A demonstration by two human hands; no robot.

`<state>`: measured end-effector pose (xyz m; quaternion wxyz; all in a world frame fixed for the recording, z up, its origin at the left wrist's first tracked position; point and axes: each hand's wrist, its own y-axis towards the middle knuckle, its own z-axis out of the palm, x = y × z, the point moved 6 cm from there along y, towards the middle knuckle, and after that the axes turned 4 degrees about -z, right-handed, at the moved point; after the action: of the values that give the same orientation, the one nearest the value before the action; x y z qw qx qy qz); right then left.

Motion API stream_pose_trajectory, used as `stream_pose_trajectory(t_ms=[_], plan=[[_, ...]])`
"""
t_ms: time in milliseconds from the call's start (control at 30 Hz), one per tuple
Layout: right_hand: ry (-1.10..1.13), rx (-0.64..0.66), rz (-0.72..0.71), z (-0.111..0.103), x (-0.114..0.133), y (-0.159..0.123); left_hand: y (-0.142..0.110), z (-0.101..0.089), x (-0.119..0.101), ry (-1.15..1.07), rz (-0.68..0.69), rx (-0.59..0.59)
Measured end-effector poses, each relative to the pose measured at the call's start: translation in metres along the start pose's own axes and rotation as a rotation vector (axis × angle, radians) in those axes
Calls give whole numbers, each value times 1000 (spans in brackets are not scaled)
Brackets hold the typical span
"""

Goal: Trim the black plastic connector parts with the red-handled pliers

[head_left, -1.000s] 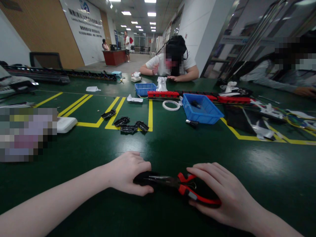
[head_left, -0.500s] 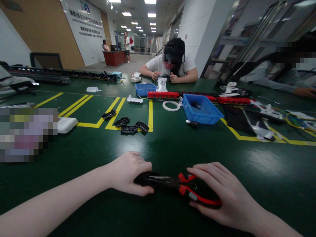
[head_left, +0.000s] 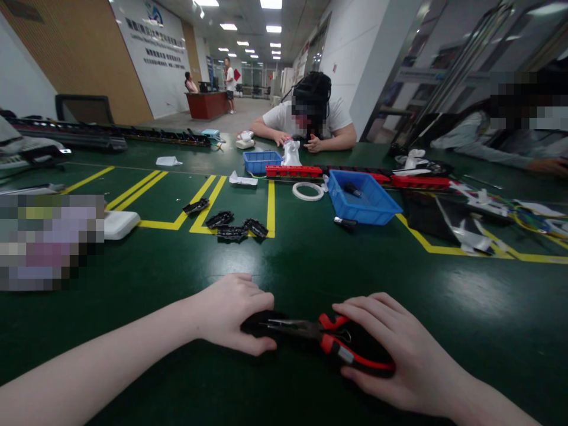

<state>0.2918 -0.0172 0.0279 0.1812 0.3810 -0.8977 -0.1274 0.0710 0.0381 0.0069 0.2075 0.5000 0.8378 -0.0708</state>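
Long-nose pliers (head_left: 332,343) with red and black handles lie in the grip of my right hand (head_left: 394,349), whose fingers wrap round the spread handles. Their jaws point left at a small black part (head_left: 256,324) that my left hand (head_left: 239,313) pinches between thumb and fingers. The jaw tips overlap the part's right end; whether they are clamped on it I cannot tell. Most of the part is hidden by my left hand. Several black ribbed pieces (head_left: 232,232) lie farther off on the green table (head_left: 177,278).
A blue bin (head_left: 368,207) holds a dark part, and another small dark piece (head_left: 345,223) lies by its front. A roll of white tape (head_left: 307,190), red strips (head_left: 293,171) and a smaller blue bin (head_left: 261,161) stand beyond. A co-worker (head_left: 310,112) leans over the far edge.
The pliers and my right hand have shifted very slightly left. My left hand stays in place with the black part. Across the table, the co-worker's hands have moved a little.
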Motion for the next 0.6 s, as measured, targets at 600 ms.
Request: stream_pose_trajectory(t_ms=[600], plan=[[27, 29, 12, -1, 1, 1, 0, 1, 2, -5, -11, 3]])
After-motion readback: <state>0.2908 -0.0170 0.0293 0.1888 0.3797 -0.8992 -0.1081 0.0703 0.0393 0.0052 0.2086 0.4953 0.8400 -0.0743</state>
